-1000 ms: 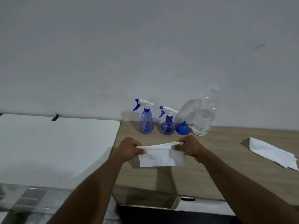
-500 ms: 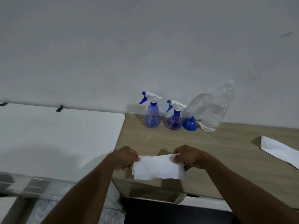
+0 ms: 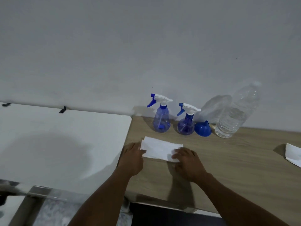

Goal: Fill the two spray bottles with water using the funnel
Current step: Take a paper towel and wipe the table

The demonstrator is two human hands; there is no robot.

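Note:
Two blue see-through spray bottles with white-and-blue trigger heads stand by the wall: the left spray bottle (image 3: 161,121) and the shorter-looking right spray bottle (image 3: 186,126). A blue funnel (image 3: 202,128) rests upside down beside them, with a large clear water bottle (image 3: 234,118), partly full, to its right. In front of them a folded white tissue (image 3: 160,149) lies flat on the wooden table (image 3: 236,168). My left hand (image 3: 132,159) lies flat on the tissue's left edge and my right hand (image 3: 189,163) on its near right corner.
A white table (image 3: 57,144) adjoins the wooden one on the left. A second white tissue (image 3: 294,154) lies at the far right edge. A grey wall rises directly behind the bottles.
The tissue, held up between both hands a moment ago, now lies flat on the wooden table with both hands pressed on it, further forward towards the bottles.

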